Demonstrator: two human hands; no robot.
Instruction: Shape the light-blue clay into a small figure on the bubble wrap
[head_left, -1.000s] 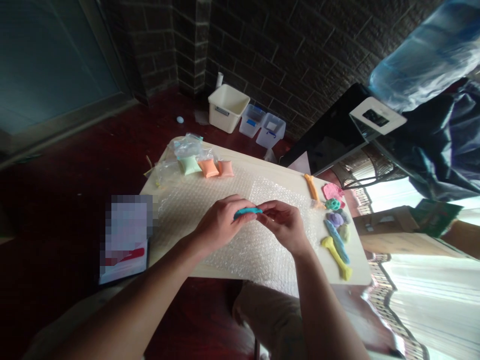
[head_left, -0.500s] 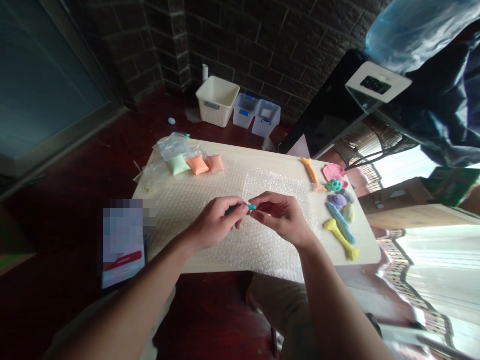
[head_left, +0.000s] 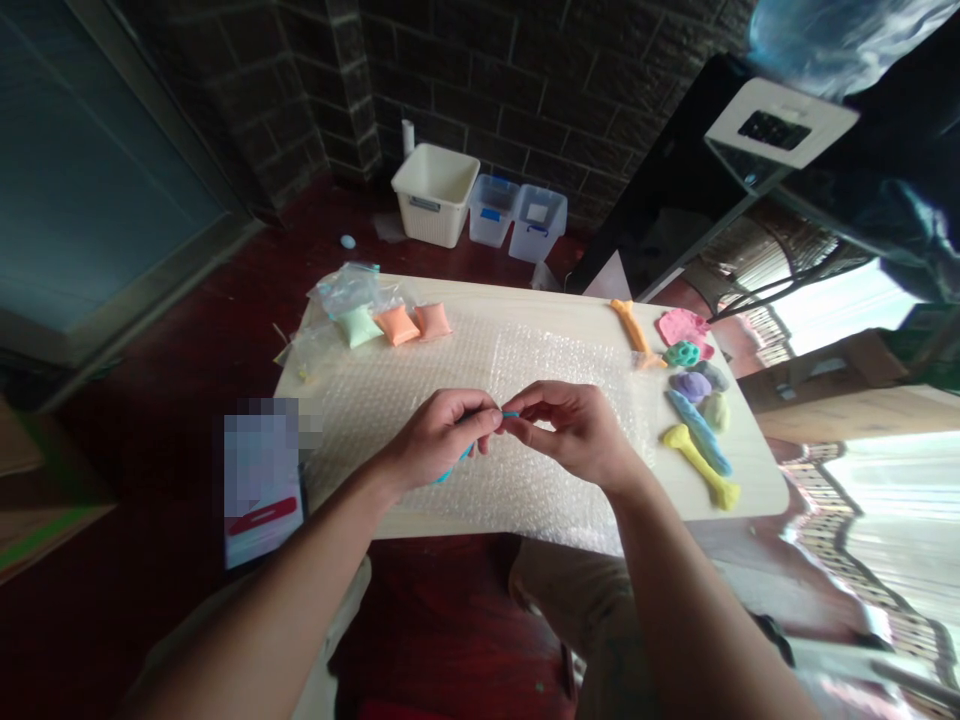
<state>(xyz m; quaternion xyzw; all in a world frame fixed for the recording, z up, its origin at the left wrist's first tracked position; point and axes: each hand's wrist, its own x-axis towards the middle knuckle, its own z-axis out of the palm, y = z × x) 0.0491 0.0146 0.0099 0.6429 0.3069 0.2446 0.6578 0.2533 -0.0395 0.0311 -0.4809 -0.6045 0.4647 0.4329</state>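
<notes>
My left hand (head_left: 448, 432) is closed around a thin blue strip of modelling clay (head_left: 454, 467), part of which shows below the palm. At the fingertips of my right hand (head_left: 568, 430), a short blue end shows, pinched between thumb and forefinger. Fingers hide the middle of the strip. Both hands meet above a sheet of bubble wrap (head_left: 555, 480) on the pale table (head_left: 525, 303). To the right lie clay shapes: a yellow bone (head_left: 700, 467), a blue roll (head_left: 700, 432), a purple lump (head_left: 691, 386), a green piece with hollows (head_left: 682, 354) and an orange bone (head_left: 628, 325).
Green (head_left: 360, 326), orange (head_left: 397, 325) and peach (head_left: 433, 321) clay packets lie at the back left. A tablet-like screen (head_left: 262, 540) stands off the left edge. On the floor behind are a white basket (head_left: 435, 210) and two clear bins (head_left: 537, 225).
The blue strip now hangs out below my left palm, and less of it shows between the fingertips. My hands stay close together. The view has shifted slightly.
</notes>
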